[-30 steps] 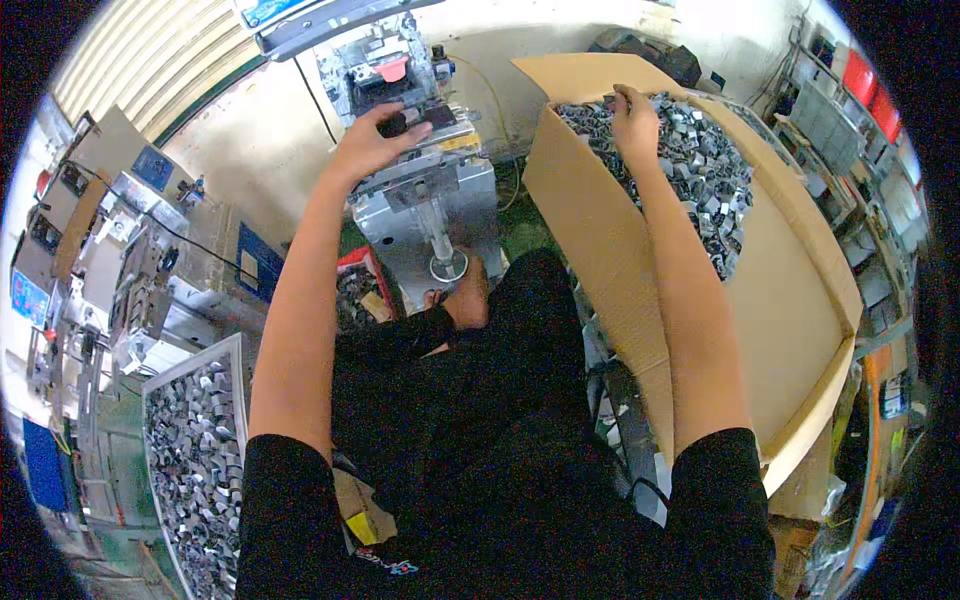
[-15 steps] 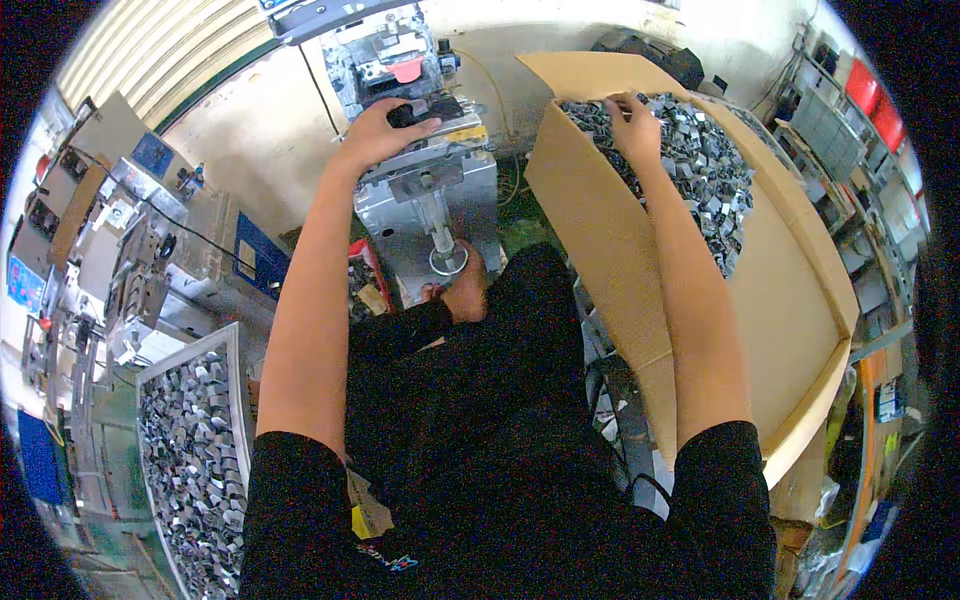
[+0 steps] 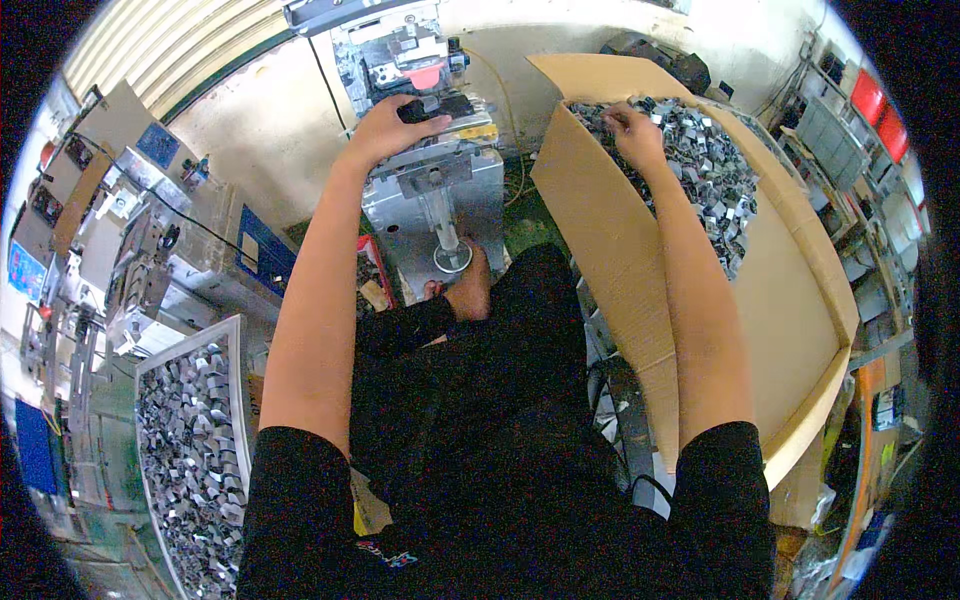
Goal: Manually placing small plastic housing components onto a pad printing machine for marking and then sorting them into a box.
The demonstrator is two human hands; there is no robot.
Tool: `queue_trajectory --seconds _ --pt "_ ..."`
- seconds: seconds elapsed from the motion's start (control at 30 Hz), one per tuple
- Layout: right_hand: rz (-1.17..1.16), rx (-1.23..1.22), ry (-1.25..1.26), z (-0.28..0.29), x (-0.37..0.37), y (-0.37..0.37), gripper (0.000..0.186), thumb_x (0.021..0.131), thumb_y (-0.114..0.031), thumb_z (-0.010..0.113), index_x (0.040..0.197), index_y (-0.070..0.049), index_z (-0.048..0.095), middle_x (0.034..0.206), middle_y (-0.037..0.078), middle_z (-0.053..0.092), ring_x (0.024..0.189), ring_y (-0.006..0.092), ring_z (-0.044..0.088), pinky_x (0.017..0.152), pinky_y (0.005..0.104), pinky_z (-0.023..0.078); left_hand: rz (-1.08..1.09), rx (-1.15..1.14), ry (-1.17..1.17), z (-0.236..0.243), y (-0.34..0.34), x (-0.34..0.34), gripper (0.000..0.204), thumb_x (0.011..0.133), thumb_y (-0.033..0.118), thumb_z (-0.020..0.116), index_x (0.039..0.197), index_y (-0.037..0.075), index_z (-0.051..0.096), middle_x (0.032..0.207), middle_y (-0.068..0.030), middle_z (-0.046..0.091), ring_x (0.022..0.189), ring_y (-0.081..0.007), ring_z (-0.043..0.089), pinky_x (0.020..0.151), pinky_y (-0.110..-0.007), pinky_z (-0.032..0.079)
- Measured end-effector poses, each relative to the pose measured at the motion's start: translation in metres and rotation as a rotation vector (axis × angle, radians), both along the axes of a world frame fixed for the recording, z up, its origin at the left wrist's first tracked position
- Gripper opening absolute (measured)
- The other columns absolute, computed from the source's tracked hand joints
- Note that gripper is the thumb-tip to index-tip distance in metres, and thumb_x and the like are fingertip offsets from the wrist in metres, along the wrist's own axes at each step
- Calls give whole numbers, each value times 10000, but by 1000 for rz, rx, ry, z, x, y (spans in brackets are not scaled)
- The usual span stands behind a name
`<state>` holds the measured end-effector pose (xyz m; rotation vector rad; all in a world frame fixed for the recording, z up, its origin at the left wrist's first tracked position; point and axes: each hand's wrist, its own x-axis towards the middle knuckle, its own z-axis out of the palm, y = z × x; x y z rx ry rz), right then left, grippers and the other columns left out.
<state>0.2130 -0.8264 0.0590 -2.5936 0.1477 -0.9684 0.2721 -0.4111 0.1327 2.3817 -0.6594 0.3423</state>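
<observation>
My left hand is curled at the bed of a grey metal press, thumb stretched to the right and fingers bent round a dark piece. What lies inside that grip is mostly hidden. Over the far left part of an open cardboard box is my right hand, its fingers bent and pinched together at the heap of small bent grey metal pieces. Whatever sits between those fingertips is too small to make out. A pink-red part shows on the press above my left hand.
A metal-rimmed tray full of similar grey pieces stands at lower left, near grey machines. A bare foot rests beside a round ring under the press. Shelving lines the right side.
My right hand's fingers, reaching down into the metal pieces before, are now drawn in and turned leftward. My left hand stays at the press bed. The whole view has shifted slightly.
</observation>
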Motion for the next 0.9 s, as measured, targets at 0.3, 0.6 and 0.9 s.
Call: queue_trajectory --seconds 0.3,0.6,0.9 --pt "7 -97 19 6 -8 8 179 921 -244 645 1062 -146 693 1027 99 730 925 293 697 832 406 532 -41 20 122 7 2 -5 968 675 672 779 1286 -56 591 1228 -225 650 1142 -307 630 1003 -381 473" --pt "12 -101 59 6 -11 10 198 927 -274 633 1064 -140 683 1006 89 730 916 302 692 823 427 528 5 14 38 -5 -1 8 904 662 674 777 1227 -20 651 1139 -206 695 1084 -302 664 966 -373 492" --pt "-1 -106 28 3 -7 9 174 914 -246 658 1049 -142 693 978 111 726 878 304 691 788 413 533 -28 -7 15 -7 3 12 941 687 688 759 1274 -32 611 1196 -217 667 1123 -320 645 985 -377 484"
